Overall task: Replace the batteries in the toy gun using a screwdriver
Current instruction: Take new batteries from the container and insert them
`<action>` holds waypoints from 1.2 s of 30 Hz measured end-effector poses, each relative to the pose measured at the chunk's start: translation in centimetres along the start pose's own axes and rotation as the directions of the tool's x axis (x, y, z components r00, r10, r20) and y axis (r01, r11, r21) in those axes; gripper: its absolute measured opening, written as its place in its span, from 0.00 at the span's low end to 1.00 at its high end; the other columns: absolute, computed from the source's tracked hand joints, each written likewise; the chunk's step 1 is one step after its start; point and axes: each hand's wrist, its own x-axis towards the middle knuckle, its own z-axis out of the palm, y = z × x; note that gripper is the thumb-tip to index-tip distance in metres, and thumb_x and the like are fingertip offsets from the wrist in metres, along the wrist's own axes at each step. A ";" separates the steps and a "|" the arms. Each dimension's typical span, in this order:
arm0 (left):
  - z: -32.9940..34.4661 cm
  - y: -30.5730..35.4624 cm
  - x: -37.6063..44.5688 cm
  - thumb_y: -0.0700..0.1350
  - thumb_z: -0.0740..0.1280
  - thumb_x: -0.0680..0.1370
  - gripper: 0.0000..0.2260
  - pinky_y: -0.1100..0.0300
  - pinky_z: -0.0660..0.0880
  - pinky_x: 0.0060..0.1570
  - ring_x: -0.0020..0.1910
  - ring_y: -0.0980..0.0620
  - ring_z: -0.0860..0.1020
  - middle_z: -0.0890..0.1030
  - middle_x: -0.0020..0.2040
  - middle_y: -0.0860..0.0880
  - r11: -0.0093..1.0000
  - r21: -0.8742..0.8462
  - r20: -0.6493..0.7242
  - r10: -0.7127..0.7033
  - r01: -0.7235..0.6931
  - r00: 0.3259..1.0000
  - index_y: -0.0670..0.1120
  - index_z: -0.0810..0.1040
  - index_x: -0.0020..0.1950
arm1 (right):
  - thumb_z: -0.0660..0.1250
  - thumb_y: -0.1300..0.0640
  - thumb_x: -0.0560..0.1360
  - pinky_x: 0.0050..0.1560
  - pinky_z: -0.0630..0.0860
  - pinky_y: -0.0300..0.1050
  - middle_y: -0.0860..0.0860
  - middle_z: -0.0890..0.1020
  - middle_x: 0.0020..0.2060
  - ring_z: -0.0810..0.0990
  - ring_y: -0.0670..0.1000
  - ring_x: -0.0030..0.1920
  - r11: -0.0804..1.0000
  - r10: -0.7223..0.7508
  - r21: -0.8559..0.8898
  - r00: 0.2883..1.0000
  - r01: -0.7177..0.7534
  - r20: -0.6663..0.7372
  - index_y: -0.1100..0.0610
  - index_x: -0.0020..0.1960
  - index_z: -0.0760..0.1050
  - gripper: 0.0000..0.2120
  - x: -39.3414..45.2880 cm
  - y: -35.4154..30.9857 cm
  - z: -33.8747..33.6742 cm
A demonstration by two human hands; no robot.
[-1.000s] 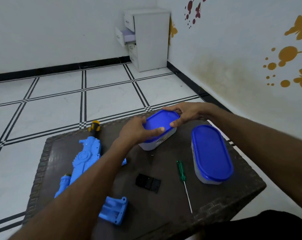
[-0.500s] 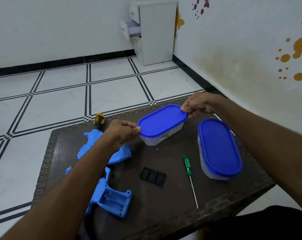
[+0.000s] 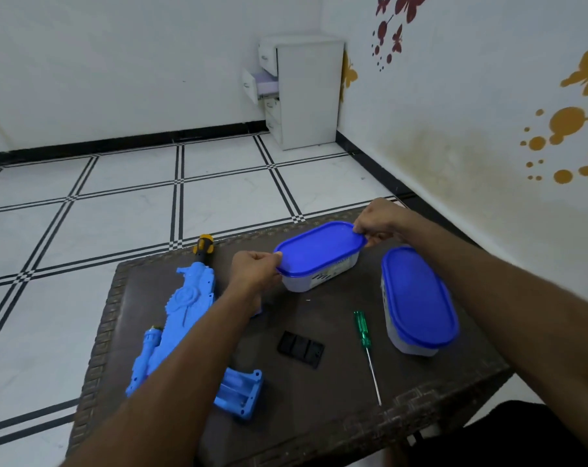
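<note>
Both hands pinching the lid rim of the far box (image 3: pixel 319 261): left hand (image 3: pixel 254 274) clamped on the near-left end, right hand (image 3: pixel 377 224) on the far-right end, fingertips hooked at the lid (image 3: pixel 318 247) edge. Lid looks seated, not popped yet afaict. Best bet imo: hold one end down, peel the other end up bit by bit, keep the box flat on the table (image 3: pixel 319 416) so nothing inside spills.

Second box (image 3: pixel 417 301) sits closed by the right edge. Screwdriver (image 3: pixel 365 345) lies loose just left of it, tip toward the near edge. Black battery cover (image 3: pixel 300 348) off, mid-table. Toy gun (image 3: pixel 184 311) runs along the left side, open battery bay (image 3: pixel 242 392) toward the near-left corner.

Hard to tell: what's in either box (frosted sides, prob batteries but can't see), whether the bay holds any cells, middle of the gun hidden under the left forearm. Box label unreadable.
</note>
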 end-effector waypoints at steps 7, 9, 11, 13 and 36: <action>2.9 0.0 -0.9 0.36 0.69 0.74 0.09 0.49 0.76 0.53 0.44 0.49 0.76 0.79 0.41 0.43 0.991 -0.071 0.009 0.118 -0.117 0.993 0.44 0.76 0.36 | 0.65 0.72 0.74 0.35 0.76 0.48 0.67 0.79 0.37 0.79 0.58 0.30 0.995 0.005 0.098 0.992 0.007 -0.127 0.73 0.49 0.79 0.07 -0.3 3.1 -1.5; 3.7 0.2 -1.0 0.36 0.69 0.74 0.02 0.53 0.76 0.54 0.48 0.50 0.77 0.80 0.46 0.44 0.986 -0.076 0.044 0.151 -0.148 0.987 0.42 0.80 0.45 | 0.63 0.73 0.72 0.32 0.73 0.47 0.62 0.75 0.31 0.76 0.55 0.26 0.993 0.036 0.114 0.983 -0.015 -0.181 0.68 0.38 0.78 0.06 -0.5 3.9 -2.3; 4.4 0.5 -1.1 0.36 0.68 0.76 0.03 0.55 0.77 0.55 0.47 0.52 0.79 0.81 0.44 0.47 0.983 -0.080 0.102 0.174 -0.167 0.979 0.43 0.80 0.46 | 0.62 0.72 0.70 0.31 0.70 0.45 0.59 0.71 0.30 0.72 0.54 0.24 0.990 0.067 0.136 0.976 -0.039 -0.206 0.65 0.35 0.73 0.07 -0.7 4.4 -2.8; 5.0 0.6 -1.7 0.35 0.67 0.77 0.08 0.56 0.77 0.53 0.44 0.54 0.79 0.81 0.40 0.49 0.980 -0.074 0.161 0.197 -0.187 0.967 0.46 0.79 0.40 | 0.62 0.71 0.69 0.31 0.68 0.46 0.60 0.70 0.34 0.72 0.55 0.27 0.988 0.074 0.148 0.974 -0.042 -0.215 0.66 0.38 0.74 0.04 -0.8 5.0 -3.2; 8.5 0.2 -1.8 0.42 0.64 0.78 0.05 0.51 0.76 0.59 0.56 0.49 0.78 0.80 0.53 0.45 0.977 0.045 0.313 0.184 -0.207 0.932 0.45 0.78 0.51 | 0.68 0.56 0.71 0.47 0.83 0.56 0.61 0.85 0.38 0.85 0.58 0.38 0.976 -0.110 -0.210 0.960 0.056 -0.258 0.66 0.42 0.80 0.11 -0.7 3.8 -2.4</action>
